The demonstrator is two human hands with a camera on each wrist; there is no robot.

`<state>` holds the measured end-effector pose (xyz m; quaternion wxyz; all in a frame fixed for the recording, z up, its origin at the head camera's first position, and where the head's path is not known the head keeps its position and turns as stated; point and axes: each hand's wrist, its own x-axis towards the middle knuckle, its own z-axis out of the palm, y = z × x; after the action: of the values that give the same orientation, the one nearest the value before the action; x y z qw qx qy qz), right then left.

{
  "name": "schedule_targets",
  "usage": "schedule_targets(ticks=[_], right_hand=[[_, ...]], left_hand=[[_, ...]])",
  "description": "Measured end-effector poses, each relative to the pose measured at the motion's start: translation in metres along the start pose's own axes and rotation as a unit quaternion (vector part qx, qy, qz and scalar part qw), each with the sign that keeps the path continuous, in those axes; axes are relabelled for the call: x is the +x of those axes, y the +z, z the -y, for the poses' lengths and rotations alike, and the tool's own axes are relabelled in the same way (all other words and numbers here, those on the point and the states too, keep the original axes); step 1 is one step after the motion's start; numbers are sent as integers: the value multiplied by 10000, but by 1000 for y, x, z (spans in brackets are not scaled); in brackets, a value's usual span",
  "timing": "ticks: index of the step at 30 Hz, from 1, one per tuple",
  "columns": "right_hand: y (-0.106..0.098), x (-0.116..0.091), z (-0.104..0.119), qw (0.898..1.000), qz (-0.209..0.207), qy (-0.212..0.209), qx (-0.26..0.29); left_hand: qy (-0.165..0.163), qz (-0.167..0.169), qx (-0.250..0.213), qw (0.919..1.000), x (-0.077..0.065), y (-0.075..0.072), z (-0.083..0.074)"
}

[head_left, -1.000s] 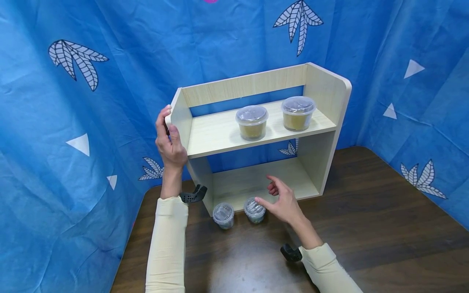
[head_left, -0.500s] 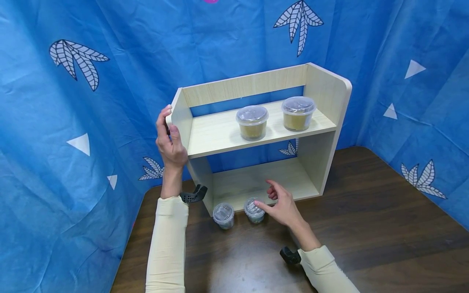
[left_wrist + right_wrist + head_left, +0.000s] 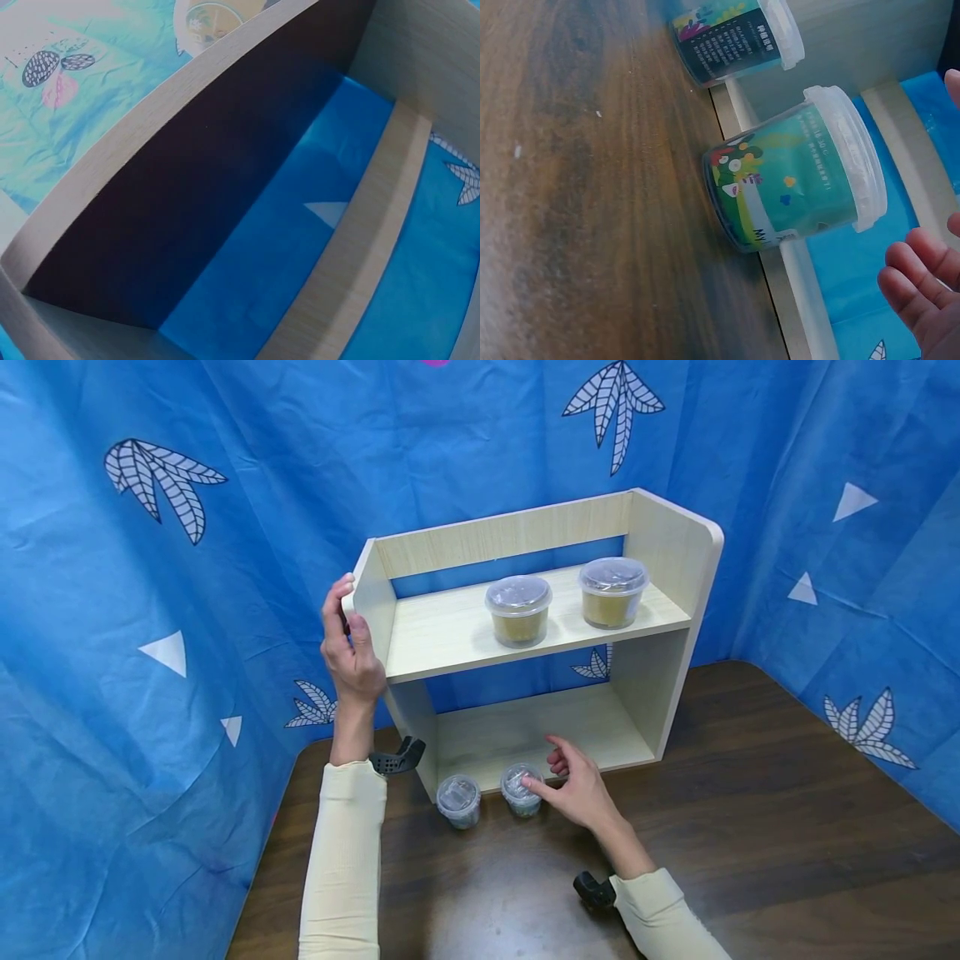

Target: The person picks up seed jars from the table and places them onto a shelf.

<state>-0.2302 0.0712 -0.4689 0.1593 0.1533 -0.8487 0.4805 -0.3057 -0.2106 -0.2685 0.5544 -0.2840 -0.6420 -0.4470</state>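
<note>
My left hand (image 3: 352,652) grips the left side panel of a pale two-tier wooden shelf (image 3: 540,727), its thumb on the near side of the edge. The left wrist view shows the shelf boards (image 3: 360,255) but not the hand. My right hand (image 3: 581,785) is beside a small clear lidded cup (image 3: 521,793) on the table, fingers bent and apart from the thumb. In the head view the thumb overlaps the lid; whether it touches is unclear. In the right wrist view, the cup (image 3: 795,172) has a green printed label, and the fingers (image 3: 907,281) are apart from it.
A second small lidded cup (image 3: 458,802) with a dark label panel stands to the left, by the shelf's front edge. Two larger clear tubs (image 3: 519,610) with yellowish contents sit on the upper board. Blue cloth (image 3: 465,452) hangs behind the dark wooden table (image 3: 750,827).
My right hand has lowered a little, and its fingertips have come nearer the thumb beside the cup. The left hand keeps its hold on the shelf.
</note>
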Motion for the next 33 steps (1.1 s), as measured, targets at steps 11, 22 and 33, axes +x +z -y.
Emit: schedule_targets(ticks=[11, 22, 33], right_hand=[[8, -3, -6, 9998, 95, 164, 35], [14, -6, -9, 9998, 113, 154, 46], [21, -8, -12, 9998, 145, 155, 47]], left_hand=[[14, 4, 34, 10000, 0, -1, 0], [-19, 34, -70, 10000, 0, 0, -1], [-27, 54, -12, 10000, 0, 0, 0]])
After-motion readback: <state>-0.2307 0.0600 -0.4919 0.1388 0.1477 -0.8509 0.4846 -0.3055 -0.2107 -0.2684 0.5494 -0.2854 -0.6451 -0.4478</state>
